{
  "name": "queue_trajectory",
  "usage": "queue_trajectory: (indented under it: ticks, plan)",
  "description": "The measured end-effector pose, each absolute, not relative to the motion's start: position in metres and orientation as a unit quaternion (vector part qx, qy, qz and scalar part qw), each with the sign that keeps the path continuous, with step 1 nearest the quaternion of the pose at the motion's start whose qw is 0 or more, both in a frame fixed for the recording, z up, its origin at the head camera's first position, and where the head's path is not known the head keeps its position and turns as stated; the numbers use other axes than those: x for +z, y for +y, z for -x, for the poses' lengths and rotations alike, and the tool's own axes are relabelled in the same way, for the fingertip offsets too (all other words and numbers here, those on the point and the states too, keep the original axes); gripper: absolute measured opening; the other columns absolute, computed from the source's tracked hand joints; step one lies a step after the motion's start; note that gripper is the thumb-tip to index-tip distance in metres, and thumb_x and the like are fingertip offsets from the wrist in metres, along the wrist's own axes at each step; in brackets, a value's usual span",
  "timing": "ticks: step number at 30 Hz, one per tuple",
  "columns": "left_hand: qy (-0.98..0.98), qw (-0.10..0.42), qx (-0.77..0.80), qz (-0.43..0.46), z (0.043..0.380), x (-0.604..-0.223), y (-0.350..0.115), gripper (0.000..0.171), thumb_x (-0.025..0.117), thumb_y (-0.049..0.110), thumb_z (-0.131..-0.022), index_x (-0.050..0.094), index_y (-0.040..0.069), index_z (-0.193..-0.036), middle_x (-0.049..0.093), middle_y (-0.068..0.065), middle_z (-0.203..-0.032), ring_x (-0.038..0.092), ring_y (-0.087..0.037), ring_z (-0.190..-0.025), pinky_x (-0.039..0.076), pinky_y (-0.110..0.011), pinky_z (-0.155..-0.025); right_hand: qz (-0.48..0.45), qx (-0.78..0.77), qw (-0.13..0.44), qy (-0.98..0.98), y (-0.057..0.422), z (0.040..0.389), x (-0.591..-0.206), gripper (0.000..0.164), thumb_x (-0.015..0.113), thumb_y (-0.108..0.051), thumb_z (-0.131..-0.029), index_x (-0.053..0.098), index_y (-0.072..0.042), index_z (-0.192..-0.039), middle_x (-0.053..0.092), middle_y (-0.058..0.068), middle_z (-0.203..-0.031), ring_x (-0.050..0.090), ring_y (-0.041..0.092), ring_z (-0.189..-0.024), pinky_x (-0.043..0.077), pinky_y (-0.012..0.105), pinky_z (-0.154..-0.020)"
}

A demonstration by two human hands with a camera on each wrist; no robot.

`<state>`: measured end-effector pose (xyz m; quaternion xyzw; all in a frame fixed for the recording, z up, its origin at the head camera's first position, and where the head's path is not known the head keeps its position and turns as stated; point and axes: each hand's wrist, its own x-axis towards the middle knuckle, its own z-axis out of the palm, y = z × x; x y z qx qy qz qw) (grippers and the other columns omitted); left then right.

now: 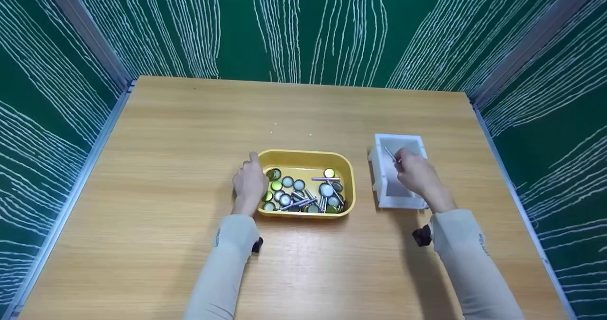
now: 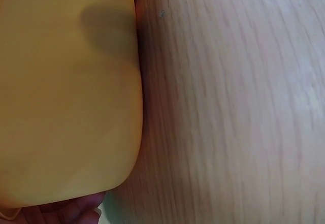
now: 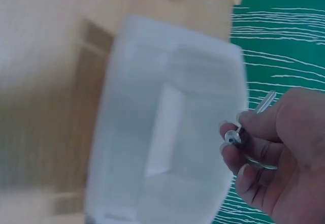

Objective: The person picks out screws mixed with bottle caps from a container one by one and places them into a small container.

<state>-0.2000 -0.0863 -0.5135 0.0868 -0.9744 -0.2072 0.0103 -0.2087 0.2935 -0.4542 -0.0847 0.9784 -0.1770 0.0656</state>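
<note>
At the left end of a yellow plastic tub (image 1: 313, 153), my left hand (image 1: 250, 183) grips the rim. Its fingertips (image 2: 84, 211) show at the tub's outer wall in the left wrist view. Inside the tub lie many bottle caps (image 1: 287, 181), some green-gold and some pale side up, mixed with silver metal rods (image 1: 325, 178). Over a white plastic bin (image 1: 400, 203), my right hand (image 1: 419, 174) pinches a thin silver metal rod (image 1: 390, 154). The right wrist view shows the rod's round end (image 3: 232, 137) between thumb and fingers. In the head view this hand hides part of the bin's inside.
Both containers stand on a wooden table (image 1: 213, 121), the white bin to the right of the tub with a gap between. Tiny pale specks lie behind the tub. Green walls (image 1: 237, 31) with white streaks enclose the table at the back and sides.
</note>
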Motion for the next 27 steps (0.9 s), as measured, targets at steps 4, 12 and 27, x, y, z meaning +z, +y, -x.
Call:
queue_trajectory:
  ticks: [4,12,27]
  plan:
    - [-0.974,0.006,-0.21,-0.085,0.199,-0.514,-0.086,0.052,0.058,0.006,-0.087,0.042,-0.001,-0.136,0.067,-0.022,-0.103,0.069,-0.039,-0.085,0.059,-0.047,-0.07,0.076,-0.138,0.08,0.984,0.295,0.209,-0.467,0.016,0.053,-0.003,-0.092,0.056,0.005,-0.105,0.063,0.021,-0.092,0.06,0.034,-0.081,0.052,0.049,-0.07]
    - [-0.975,0.001,-0.202,-0.089,0.199,-0.514,-0.086,0.05,0.057,0.006,-0.087,0.043,0.0,-0.134,0.067,-0.022,-0.103,0.069,-0.039,-0.087,0.059,-0.047,-0.071,0.076,-0.109,0.102,0.986,0.295,0.209,-0.489,0.015,0.052,-0.009,-0.095,0.056,0.006,-0.099,0.063,0.021,-0.085,0.06,0.033,-0.073,0.052,0.047,-0.066]
    - [-0.975,-0.014,-0.201,-0.093,0.201,-0.512,-0.086,0.053,0.061,0.009,-0.087,0.041,0.001,-0.136,0.067,-0.02,-0.105,0.07,-0.038,-0.088,0.059,-0.046,-0.071,0.061,-0.094,0.109,0.988,0.291,0.21,-0.5,0.021,0.056,-0.005,-0.092,0.057,0.006,-0.11,0.062,0.026,-0.1,0.063,0.042,-0.091,0.053,0.053,-0.082]
